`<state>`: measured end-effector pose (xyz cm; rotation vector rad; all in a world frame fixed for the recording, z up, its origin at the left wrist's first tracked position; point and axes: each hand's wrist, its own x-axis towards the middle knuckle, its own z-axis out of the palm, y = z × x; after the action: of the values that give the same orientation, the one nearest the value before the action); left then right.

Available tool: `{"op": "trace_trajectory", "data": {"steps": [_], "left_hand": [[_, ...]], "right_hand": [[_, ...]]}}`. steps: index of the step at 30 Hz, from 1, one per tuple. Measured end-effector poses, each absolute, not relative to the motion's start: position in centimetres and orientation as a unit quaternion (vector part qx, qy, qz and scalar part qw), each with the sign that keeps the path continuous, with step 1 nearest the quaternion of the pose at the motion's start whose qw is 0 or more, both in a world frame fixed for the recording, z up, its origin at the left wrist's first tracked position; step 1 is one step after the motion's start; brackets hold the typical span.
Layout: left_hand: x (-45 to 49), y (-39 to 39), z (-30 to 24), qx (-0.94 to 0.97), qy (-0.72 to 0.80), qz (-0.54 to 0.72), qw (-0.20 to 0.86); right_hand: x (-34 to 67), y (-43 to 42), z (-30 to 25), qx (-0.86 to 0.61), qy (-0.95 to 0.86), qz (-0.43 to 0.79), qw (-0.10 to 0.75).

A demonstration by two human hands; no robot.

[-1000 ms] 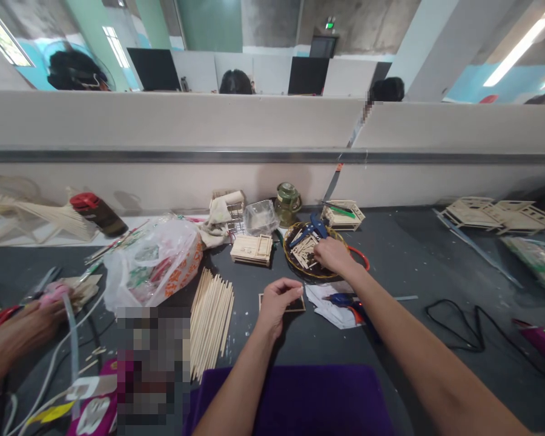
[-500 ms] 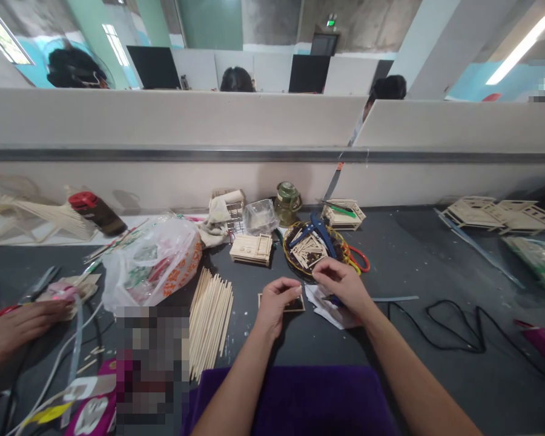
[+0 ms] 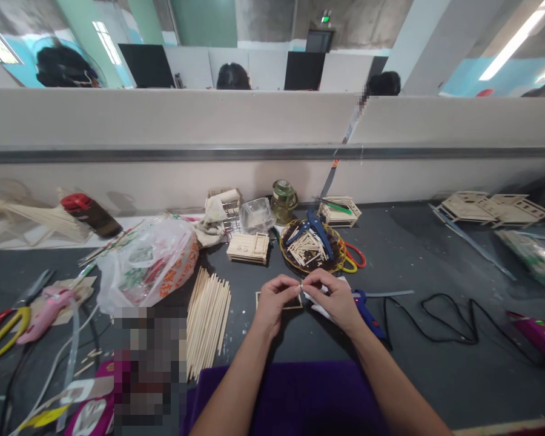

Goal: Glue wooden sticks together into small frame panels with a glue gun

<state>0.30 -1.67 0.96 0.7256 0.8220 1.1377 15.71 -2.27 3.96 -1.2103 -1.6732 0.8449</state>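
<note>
My left hand (image 3: 275, 301) and my right hand (image 3: 332, 298) meet fingertip to fingertip. Between them they pinch a small pale piece (image 3: 301, 286), which looks like a short bit of wooden stick. Just below, a small rectangular stick frame (image 3: 295, 306) lies on the table, partly covered by my left hand. A blue glue gun (image 3: 371, 321) rests beside my right wrist, and white paper (image 3: 318, 297) shows beneath my right hand. Beyond my fingers sits a yellow-rimmed basket (image 3: 287, 261) with short stick pieces (image 3: 307, 245) and a blue cutter (image 3: 320, 233) in it.
A bundle of long sticks (image 3: 209, 321) lies left of my hands, near a white plastic bag (image 3: 149, 260). Finished stick models (image 3: 249, 248) stand behind. At far left are a pink glue gun (image 3: 49, 309) and scissors (image 3: 9, 333). A black cable (image 3: 454, 342) snakes across the right.
My right hand has come down from the basket's edge to meet my left fingertips at the small piece. Another person's hand has left the far left. The blue glue gun shows more.
</note>
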Motion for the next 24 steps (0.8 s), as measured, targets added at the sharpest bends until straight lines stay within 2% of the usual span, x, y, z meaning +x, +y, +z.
{"op": "trace_trajectory", "data": {"steps": [24], "left_hand": [[0.13,-1.71,1.1,0.358,0.363,0.512,0.692]], "right_hand": [[15.66,-2.35,3.78,-0.477,-0.668,0.346,0.454]]}}
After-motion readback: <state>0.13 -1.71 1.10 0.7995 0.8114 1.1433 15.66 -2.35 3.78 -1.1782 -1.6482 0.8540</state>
